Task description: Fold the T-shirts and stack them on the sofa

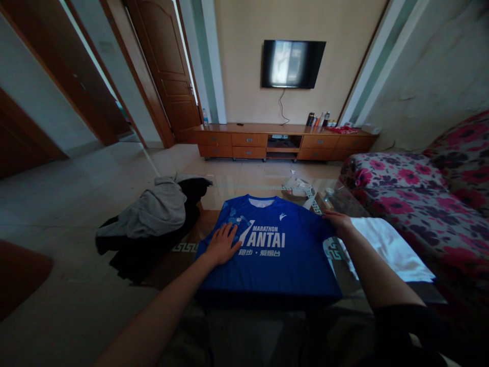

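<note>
A blue T-shirt (267, 275) with white lettering lies spread front side up on a glass table, its collar away from me and its lower part at the near table edge. My left hand (222, 244) rests on the left side of the chest print, fingers spread and palm down. At the shirt's right sleeve, my right hand (338, 223) has its fingers closed on the sleeve edge. Right of the shirt lies a folded white cloth (389, 247), partly behind my right forearm. A heap of grey and black clothing (156, 209) lies on the left.
The glass table (214, 196) bears crumpled clear plastic (298, 187) at its far side. A floral sofa (405, 188) stands on the right. Further off are a low wooden cabinet (248, 145) with bottles and a wall television (293, 63).
</note>
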